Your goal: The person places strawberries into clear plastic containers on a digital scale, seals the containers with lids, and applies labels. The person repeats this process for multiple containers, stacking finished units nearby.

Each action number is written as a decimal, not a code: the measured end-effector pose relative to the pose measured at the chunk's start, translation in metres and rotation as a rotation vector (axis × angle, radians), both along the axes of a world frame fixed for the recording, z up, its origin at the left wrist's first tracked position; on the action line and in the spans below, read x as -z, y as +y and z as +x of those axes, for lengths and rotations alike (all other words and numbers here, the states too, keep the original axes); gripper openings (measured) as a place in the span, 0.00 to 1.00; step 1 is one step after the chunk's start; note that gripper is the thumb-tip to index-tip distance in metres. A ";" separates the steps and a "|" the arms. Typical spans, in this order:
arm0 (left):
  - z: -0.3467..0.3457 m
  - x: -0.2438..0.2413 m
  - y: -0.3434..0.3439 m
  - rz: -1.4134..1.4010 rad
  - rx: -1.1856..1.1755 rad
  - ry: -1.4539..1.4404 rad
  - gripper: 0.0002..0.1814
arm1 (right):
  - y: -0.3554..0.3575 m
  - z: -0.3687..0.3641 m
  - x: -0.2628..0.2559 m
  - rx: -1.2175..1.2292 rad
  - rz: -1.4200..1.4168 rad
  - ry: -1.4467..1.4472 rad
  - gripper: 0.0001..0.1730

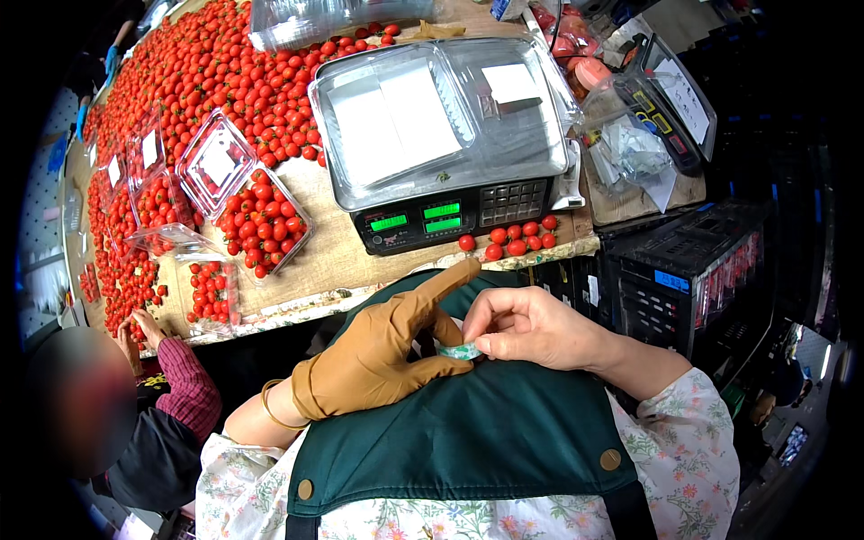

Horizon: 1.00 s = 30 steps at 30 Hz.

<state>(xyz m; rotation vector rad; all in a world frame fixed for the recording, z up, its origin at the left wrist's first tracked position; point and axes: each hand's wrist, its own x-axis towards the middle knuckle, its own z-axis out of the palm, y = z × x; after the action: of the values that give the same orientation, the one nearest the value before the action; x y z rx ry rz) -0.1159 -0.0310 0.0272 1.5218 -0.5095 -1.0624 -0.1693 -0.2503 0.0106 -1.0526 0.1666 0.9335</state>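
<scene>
My left hand (371,358), in a brown glove, holds a small roll of green-and-white patterned tape or stickers (460,351) in front of a dark green apron (466,432). The bare fingertips of my right hand (540,331) pinch the roll's near right edge. Just beyond my hands, at the table edge, stands a digital scale with a metal pan (432,182) and lit green displays. Several loose cherry tomatoes (516,246) lie against its front. Left of the scale, an open plastic clamshell (307,229) is heaped with tomatoes (266,226).
Many cherry tomatoes (223,67) cover the wooden table (324,263). Stacked clear containers (317,20) stand at the back. A co-worker's hands (142,329) reach among tomatoes at the left. Black crates (682,263) with packed tomatoes stand right, below a bagged tool (651,125).
</scene>
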 end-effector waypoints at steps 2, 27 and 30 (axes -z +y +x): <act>0.000 0.000 0.000 0.009 0.000 0.013 0.46 | 0.000 0.000 0.000 -0.003 0.000 -0.002 0.07; 0.000 -0.001 -0.001 0.035 -0.042 -0.025 0.47 | 0.004 -0.004 -0.005 0.046 -0.034 0.082 0.08; 0.000 0.000 -0.002 0.032 -0.038 -0.018 0.46 | 0.003 -0.006 -0.005 0.037 -0.039 0.058 0.08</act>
<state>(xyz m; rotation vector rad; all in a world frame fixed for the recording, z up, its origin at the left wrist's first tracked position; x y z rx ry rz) -0.1163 -0.0330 0.0277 1.5647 -0.4759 -1.0328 -0.1749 -0.2474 0.0159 -1.0560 0.2523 0.9314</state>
